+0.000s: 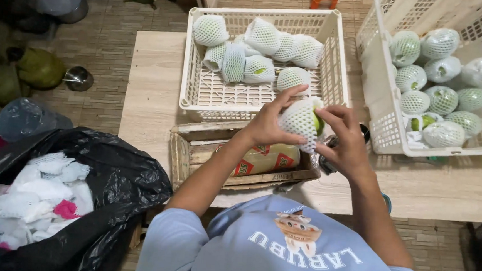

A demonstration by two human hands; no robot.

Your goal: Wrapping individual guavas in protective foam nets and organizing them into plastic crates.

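Head view: green round fruit [303, 121] half-wrapped in white foam net, green skin peeking out on its right side, being held above the table's [149, 91] near edge. Left hand [267, 123] is cupping it, fingers pressed on the net; right hand [346, 142] is pinching the net's open end. Far behind, cream crate [199, 94] of netted fruits; another crate [381, 116] right; black bag [121, 184] near left.
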